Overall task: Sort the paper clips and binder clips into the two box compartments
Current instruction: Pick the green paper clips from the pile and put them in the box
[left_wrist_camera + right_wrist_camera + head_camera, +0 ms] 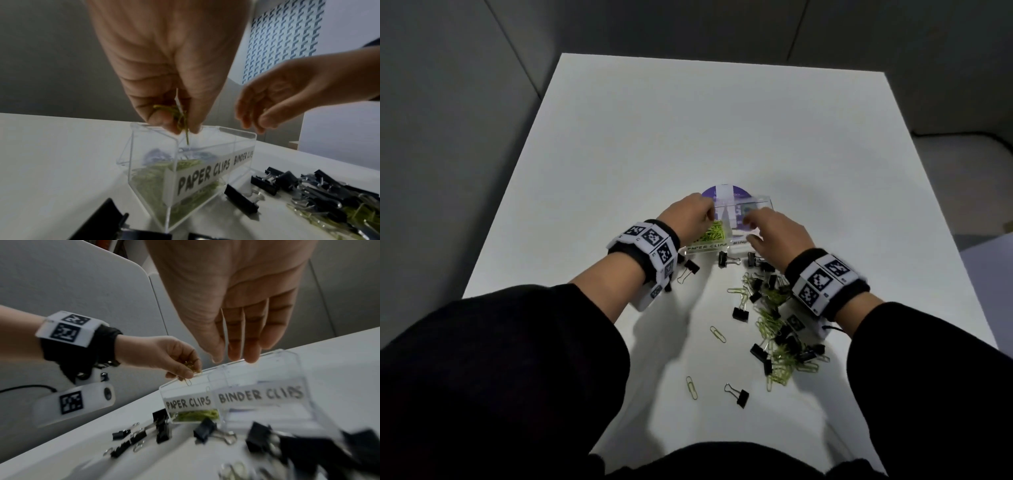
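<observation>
A clear two-compartment box [707, 248] stands on the white table, labelled PAPER CLIPS on the left and BINDER CLIPS on the right. My left hand [709, 214] pinches a few green paper clips [180, 116] just above the left compartment, which holds a heap of green paper clips [148, 177]. One clip [189, 382] dangles below the left hand's fingertips [185, 374]. My right hand [753, 226] hovers over the right compartment with straight fingers [234, 345] and holds nothing. A mixed pile of black binder clips and green paper clips [777, 325] lies near the box on the right.
A purple disc [726, 192] lies behind the box. Single binder clips [727, 258] sit by its front wall, another [738, 394] nearer me. Loose paper clips [717, 334] lie at mid-table. The table's far half [722, 120] is bare white; grey walls surround it.
</observation>
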{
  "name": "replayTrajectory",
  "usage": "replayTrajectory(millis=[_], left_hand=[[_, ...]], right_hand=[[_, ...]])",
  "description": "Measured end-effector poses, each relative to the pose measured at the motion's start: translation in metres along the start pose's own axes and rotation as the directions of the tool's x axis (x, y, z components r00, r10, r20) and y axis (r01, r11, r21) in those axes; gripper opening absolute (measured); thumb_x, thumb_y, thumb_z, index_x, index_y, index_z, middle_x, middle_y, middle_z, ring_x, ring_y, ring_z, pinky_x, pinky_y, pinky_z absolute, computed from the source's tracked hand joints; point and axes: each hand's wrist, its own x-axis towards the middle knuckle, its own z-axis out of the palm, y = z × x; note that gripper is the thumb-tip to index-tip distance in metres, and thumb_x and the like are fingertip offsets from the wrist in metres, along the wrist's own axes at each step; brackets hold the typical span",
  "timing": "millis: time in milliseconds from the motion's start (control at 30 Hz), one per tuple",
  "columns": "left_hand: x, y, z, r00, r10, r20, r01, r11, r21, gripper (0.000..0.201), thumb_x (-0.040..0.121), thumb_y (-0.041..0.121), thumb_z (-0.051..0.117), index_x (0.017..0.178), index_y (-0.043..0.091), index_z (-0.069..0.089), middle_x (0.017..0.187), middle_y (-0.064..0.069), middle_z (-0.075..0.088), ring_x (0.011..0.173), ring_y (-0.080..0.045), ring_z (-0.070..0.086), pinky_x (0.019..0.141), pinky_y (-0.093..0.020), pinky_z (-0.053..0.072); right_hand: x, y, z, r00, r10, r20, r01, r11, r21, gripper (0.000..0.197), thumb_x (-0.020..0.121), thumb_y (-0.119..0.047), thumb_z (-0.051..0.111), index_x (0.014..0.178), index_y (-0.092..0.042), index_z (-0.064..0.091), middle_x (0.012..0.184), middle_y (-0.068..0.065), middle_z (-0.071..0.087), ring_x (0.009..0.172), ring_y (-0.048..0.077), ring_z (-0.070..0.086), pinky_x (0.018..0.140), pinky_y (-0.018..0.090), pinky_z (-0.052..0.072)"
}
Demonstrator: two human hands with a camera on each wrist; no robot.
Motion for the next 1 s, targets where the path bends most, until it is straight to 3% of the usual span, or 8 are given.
replayTrajectory(millis=[133,267,367,433,533,633,800,1000], left_hand=[[0.002,0.002,0.01,0.998,0.033,0.049,-0.038,0.993,0.112,0.031,0.092,0.016,0.05,0.122,0.011,0.055,0.125,-0.009,0.055,0.111,-0.026,0.054,0.088,-0.035,0.044],[-0.03,0.008,0.018,0.966,0.255,-0.04,-0.244,0.954,0.174,0.027,0.092,0.018,0.051,0.117,0.013,0.058,0.119,-0.007,0.056,0.107,-0.025,0.054,0.083,-0.036,0.046],[-0.065,0.009,0.038,0.923,0.354,0.154,-0.378,0.909,0.176,0.024,0.092,0.022,0.052,0.114,0.015,0.06,0.116,-0.003,0.058,0.106,-0.02,0.053,0.081,-0.029,0.043],[-0.084,0.01,0.058,0.879,0.378,0.289,-0.44,0.878,0.188,0.028,0.093,0.026,0.051,0.118,0.018,0.059,0.12,-0.003,0.057,0.108,-0.02,0.053,0.084,-0.03,0.044],[-0.103,0.011,0.082,0.845,0.407,0.346,-0.485,0.857,0.177,0.032,0.092,0.027,0.051,0.123,0.019,0.055,0.124,-0.004,0.054,0.108,-0.022,0.053,0.083,-0.032,0.045],[-0.117,0.011,0.096,0.868,0.37,0.332,-0.445,0.876,0.187,0.031,0.093,0.023,0.049,0.123,0.016,0.054,0.126,-0.006,0.05,0.111,-0.023,0.048,0.084,-0.035,0.046],[-0.124,0.013,0.101,0.923,0.212,0.321,-0.265,0.956,0.13,0.024,0.093,0.018,0.046,0.11,0.006,0.058,0.115,-0.013,0.054,0.107,-0.029,0.049,0.087,-0.039,0.044],[-0.121,0.019,0.1,0.928,0.108,0.357,-0.175,0.971,0.16,0.02,0.093,0.015,0.045,0.105,0.003,0.057,0.112,-0.015,0.054,0.106,-0.03,0.049,0.088,-0.04,0.042]], right_hand=[[-0.033,0.013,0.008,0.998,0.039,0.044,-0.037,0.999,-0.027,0.028,0.093,-0.02,0.049,0.12,-0.018,0.05,0.12,0.002,0.056,0.106,0.021,0.055,0.078,0.033,0.045],[-0.062,0.016,0.019,0.989,-0.023,0.145,0.029,0.999,-0.04,0.024,0.092,-0.021,0.05,0.115,-0.017,0.054,0.116,0.0,0.059,0.106,0.021,0.057,0.078,0.032,0.047],[-0.085,0.011,0.03,0.953,-0.131,0.274,0.156,0.985,-0.074,0.024,0.091,-0.022,0.052,0.114,-0.019,0.057,0.114,-0.001,0.06,0.106,0.017,0.056,0.077,0.024,0.042],[-0.099,0.006,0.039,0.929,-0.174,0.327,0.218,0.97,-0.104,0.028,0.091,-0.028,0.052,0.118,-0.019,0.057,0.116,0.0,0.058,0.108,0.019,0.054,0.078,0.027,0.045],[-0.113,0.003,0.051,0.91,-0.184,0.372,0.259,0.952,-0.161,0.032,0.09,-0.029,0.052,0.121,-0.019,0.055,0.117,0.003,0.056,0.108,0.022,0.053,0.081,0.032,0.048],[-0.121,0.003,0.06,0.906,-0.197,0.374,0.275,0.947,-0.167,0.027,0.088,-0.023,0.055,0.114,-0.016,0.058,0.111,0.006,0.056,0.103,0.025,0.053,0.079,0.034,0.048],[-0.124,-0.002,0.069,0.924,-0.17,0.343,0.23,0.963,-0.141,0.022,0.093,-0.019,0.045,0.109,-0.007,0.054,0.11,0.011,0.053,0.097,0.029,0.053,0.075,0.039,0.049],[-0.121,-0.003,0.075,0.91,-0.224,0.35,0.288,0.947,-0.142,0.019,0.092,-0.012,0.043,0.106,-0.002,0.051,0.11,0.015,0.051,0.086,0.032,0.056,0.06,0.036,0.042]])
